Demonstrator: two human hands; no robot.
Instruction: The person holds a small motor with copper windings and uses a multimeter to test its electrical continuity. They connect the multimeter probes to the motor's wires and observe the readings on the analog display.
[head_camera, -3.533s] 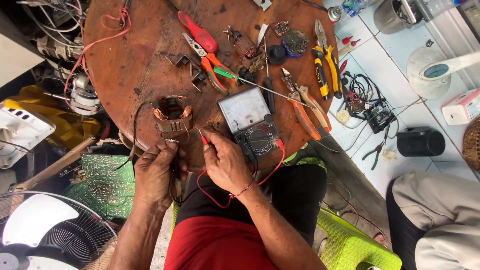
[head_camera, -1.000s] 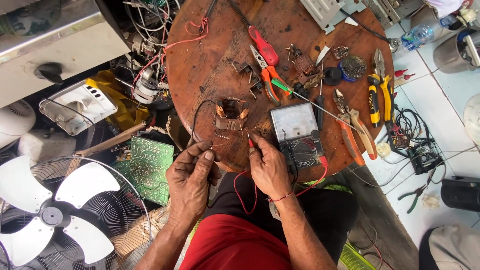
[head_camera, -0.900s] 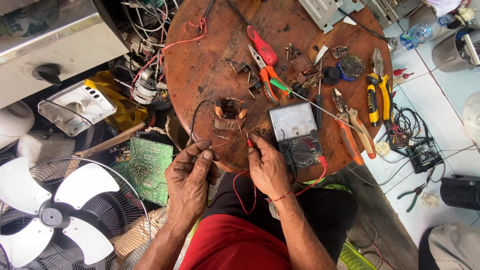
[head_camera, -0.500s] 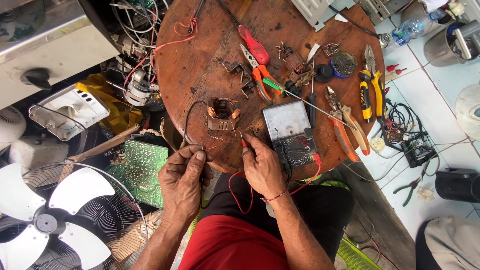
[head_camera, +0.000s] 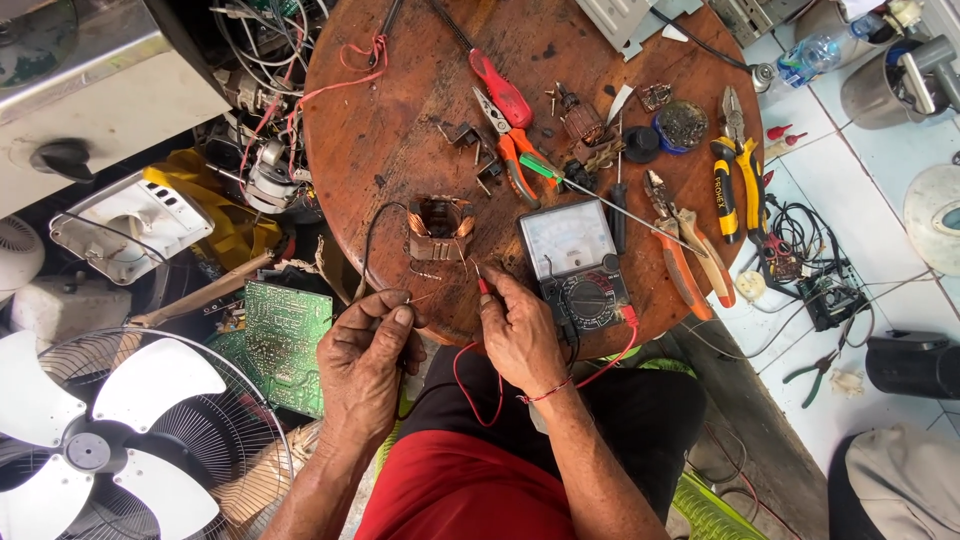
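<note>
A small motor stator (head_camera: 439, 228) with copper windings lies on the round wooden table (head_camera: 400, 130). My left hand (head_camera: 367, 352) pinches a thin wire lead and a black probe at the table's near edge. My right hand (head_camera: 520, 330) grips a red test probe (head_camera: 483, 285), its tip pointing at the stator's leads. A red lead (head_camera: 470, 385) loops from the right hand down over my lap. An analog multimeter (head_camera: 575, 258) sits just right of the right hand.
Red pliers (head_camera: 512, 150), orange pliers (head_camera: 685, 250), yellow pliers (head_camera: 735, 170) and screwdrivers lie across the table. A green circuit board (head_camera: 280, 340) and a fan (head_camera: 120, 430) are at the left. Cables and a black cup (head_camera: 915, 365) lie on the tiled floor at the right.
The view has shifted slightly. Both hands stay at the table's near edge, left on the wire, right holding the red probe by the stator.
</note>
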